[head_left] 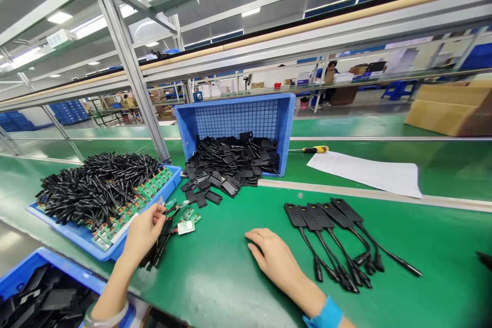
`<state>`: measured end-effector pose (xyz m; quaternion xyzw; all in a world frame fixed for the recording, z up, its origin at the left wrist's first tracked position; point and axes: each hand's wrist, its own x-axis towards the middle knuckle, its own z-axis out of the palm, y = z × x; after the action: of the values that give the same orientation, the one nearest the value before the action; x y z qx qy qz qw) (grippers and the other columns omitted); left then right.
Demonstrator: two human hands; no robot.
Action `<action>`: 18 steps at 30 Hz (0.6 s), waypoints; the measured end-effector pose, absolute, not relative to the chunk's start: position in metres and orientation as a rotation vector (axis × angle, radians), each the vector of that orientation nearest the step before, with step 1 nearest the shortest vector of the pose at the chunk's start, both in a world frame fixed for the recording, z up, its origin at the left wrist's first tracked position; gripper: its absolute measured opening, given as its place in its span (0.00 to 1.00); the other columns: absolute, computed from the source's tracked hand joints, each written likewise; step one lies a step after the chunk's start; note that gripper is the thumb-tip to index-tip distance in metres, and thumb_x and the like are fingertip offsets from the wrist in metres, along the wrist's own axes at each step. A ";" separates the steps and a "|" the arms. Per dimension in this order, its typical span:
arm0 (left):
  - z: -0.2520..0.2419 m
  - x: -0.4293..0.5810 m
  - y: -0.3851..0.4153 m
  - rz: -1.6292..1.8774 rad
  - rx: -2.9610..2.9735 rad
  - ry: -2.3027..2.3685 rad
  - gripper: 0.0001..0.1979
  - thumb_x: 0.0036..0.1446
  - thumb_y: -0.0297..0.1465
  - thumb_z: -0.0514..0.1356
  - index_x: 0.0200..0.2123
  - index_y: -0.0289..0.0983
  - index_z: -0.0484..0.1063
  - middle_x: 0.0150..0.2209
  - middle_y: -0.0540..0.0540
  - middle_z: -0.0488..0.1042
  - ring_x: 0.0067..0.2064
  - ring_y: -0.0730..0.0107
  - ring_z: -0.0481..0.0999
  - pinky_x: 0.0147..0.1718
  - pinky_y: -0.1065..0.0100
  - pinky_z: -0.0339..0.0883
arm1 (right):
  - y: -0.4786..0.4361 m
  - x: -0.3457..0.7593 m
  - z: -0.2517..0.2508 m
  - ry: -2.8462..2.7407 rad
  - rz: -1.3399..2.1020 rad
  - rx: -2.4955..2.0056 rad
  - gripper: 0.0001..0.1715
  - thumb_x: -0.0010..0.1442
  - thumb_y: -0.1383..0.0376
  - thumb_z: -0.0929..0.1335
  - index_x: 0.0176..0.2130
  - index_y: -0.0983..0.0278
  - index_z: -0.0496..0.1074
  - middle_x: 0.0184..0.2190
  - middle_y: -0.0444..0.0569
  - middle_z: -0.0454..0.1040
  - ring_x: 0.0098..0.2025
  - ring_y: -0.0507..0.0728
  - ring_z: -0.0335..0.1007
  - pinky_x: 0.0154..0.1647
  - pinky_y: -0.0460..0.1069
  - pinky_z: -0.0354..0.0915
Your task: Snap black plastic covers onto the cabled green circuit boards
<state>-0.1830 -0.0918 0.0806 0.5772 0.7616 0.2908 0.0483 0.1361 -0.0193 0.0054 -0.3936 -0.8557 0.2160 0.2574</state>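
My left hand [144, 233] is closed in a pinch at a green circuit board [169, 206] with a black cable, over a small pile of such boards. A board with a white block [186, 227] lies just right of its fingertips. My right hand [274, 259] lies palm down over the green tabletop, fingers stretched out and holding nothing. To its right, several black flat housings with cables [313, 218] are laid in a row. Beside my left arm, a blue tray [106, 253] is heaped with cabled boards [92, 189].
A blue crate [286, 133] tipped on its side spills black plastic covers [230, 164] onto the bench. Behind the row lie a yellow-black screwdriver [315, 149] and white paper [365, 173]. A cardboard box [442, 107] stands far right. Another blue bin [73, 272] holds black parts at lower left.
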 end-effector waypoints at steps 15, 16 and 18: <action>0.038 -0.111 0.044 0.391 2.376 1.956 0.29 0.47 0.13 0.47 0.53 0.32 0.66 0.51 0.33 0.66 0.53 0.53 0.64 0.52 0.52 0.58 | -0.015 0.130 0.011 -1.039 1.813 -0.940 0.27 0.51 0.46 0.69 0.40 0.62 0.60 0.23 0.43 0.70 0.19 0.49 0.58 0.16 0.41 0.50; 0.038 -0.112 0.051 0.372 2.409 1.927 0.28 0.47 0.13 0.47 0.51 0.34 0.68 0.50 0.35 0.67 0.53 0.53 0.64 0.52 0.51 0.57 | -0.014 0.130 0.010 -1.090 1.761 -0.966 0.27 0.51 0.46 0.68 0.40 0.62 0.59 0.22 0.41 0.68 0.18 0.48 0.55 0.15 0.41 0.47; 0.041 -0.112 0.057 0.353 2.465 1.869 0.25 0.48 0.14 0.49 0.47 0.35 0.71 0.47 0.37 0.69 0.52 0.53 0.64 0.54 0.50 0.54 | -0.012 0.131 0.009 -1.187 1.653 -0.992 0.26 0.51 0.46 0.66 0.39 0.61 0.59 0.23 0.40 0.66 0.16 0.47 0.52 0.13 0.41 0.44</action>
<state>-0.1118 0.0571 0.0412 0.7916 0.6003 0.1134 0.0140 0.1313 -0.0123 0.0093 -0.3967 -0.4745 0.6610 0.4250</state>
